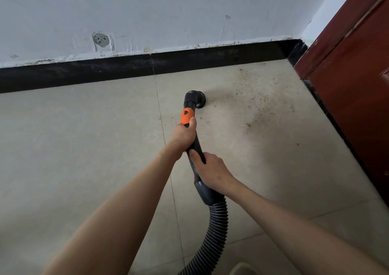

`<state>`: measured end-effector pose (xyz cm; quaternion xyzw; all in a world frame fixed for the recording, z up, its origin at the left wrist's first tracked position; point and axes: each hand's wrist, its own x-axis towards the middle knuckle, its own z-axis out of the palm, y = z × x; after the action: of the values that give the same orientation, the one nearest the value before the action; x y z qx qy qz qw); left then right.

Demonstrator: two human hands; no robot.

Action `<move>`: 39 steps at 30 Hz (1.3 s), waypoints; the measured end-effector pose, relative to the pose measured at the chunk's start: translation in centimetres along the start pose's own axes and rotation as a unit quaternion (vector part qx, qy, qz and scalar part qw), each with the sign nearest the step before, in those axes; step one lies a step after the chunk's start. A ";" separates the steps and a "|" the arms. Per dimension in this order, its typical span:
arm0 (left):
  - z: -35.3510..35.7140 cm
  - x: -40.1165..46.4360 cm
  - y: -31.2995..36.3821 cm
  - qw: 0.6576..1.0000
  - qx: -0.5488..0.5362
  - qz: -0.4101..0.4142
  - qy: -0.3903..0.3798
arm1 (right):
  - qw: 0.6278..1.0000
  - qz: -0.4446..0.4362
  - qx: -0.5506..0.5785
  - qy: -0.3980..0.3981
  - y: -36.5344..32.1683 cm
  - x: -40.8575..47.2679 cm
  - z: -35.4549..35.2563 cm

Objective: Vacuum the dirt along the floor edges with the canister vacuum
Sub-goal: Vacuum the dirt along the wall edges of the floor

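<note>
1. Head view: the left hand wraps its fingers round the black wand, just below the orange slider, thumb lying up along the tube
2. The right hand grips the same wand lower down, fingers curled round it, just above the cuff where the ribbed hose joins
3. The hose runs down out of the bottom edge; the canister is out of sight
4. The nozzle rests on the beige floor, near the black skirting but apart from it
5. Dirt – brown specks – lies to the nozzle's right, spreading toward the corner and the red-brown door
6. A white wall stands above the skirting – scuffed, with a round patched mark
</note>
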<state>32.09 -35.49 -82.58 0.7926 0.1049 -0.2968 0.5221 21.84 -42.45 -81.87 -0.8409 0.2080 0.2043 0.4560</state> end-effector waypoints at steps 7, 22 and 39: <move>2.6 0.8 0.3 1.000 0.016 0.011 -0.017 | 0.999 0.015 -0.016 0.031 1.6 0.1 -1.1; 4.9 3.3 3.0 0.997 0.048 0.013 -0.052 | 0.997 0.031 0.013 0.063 2.7 2.7 -3.4; 5.3 7.4 4.1 0.998 0.068 0.015 -0.008 | 0.999 -0.009 0.030 0.037 2.9 7.3 -4.6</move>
<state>38.06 -43.08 -85.29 0.8254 0.0677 -0.3019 0.4723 27.03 -48.94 -85.42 -0.8359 0.2235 0.1624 0.4743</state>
